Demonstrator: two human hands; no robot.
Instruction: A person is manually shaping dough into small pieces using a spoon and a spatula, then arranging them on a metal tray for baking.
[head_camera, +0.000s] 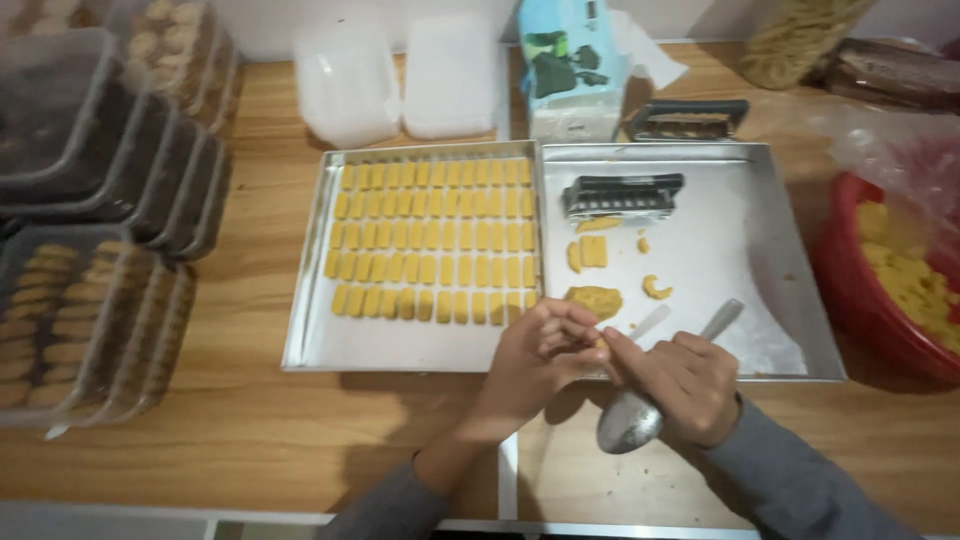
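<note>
A small dough piece (600, 343) is pinched between the left hand (535, 358) and the spoon-gripping right hand (690, 385) at six o'clock, the left tray (310, 345) filled four rows deep, more dough (915, 290) waiting at three o'clock.

A wooden table seen from above, under soft indoor light.

The table (250, 440) has a warm brown top with visible grain, and a pale strip (508, 475) runs across it near the front edge. Behind the table a white wall (270, 25) shows along the top. The light is even and the shadows on the wood are weak.
</note>
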